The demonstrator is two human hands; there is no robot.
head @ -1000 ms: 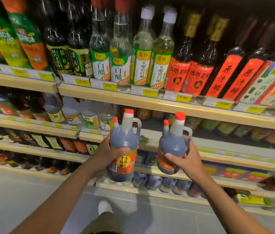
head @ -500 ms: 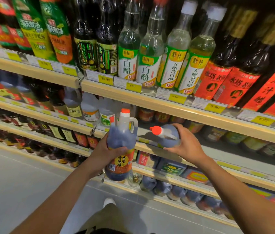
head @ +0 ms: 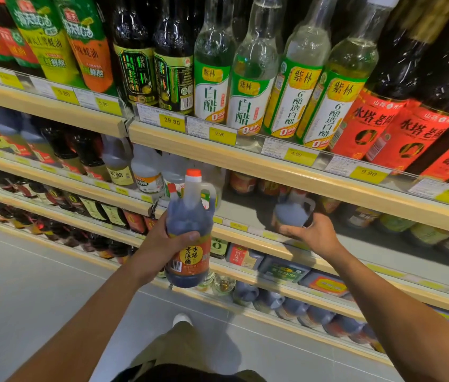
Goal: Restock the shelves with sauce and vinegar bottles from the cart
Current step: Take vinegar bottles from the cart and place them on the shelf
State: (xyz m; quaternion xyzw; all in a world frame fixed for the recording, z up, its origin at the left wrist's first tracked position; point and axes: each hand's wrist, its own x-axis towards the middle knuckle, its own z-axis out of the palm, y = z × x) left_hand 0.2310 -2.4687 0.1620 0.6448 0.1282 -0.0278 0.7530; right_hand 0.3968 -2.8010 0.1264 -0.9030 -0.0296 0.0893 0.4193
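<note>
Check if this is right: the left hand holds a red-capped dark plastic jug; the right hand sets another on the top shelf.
Wrong shelf: the head view shows the right hand setting its dark plastic jug on the second shelf down.

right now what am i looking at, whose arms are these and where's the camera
There is no machine here: a person wears one camera on the head, looking forward and down, so the two bare arms are their own. They face shop shelves. The left hand grips a dark vinegar jug with a red cap, held up in front of the shelves. The right hand holds the base of a second jug in a gap on the shelf. Tall bottles of clear and dark vinegar stand on the shelf above, over yellow price tags.
</note>
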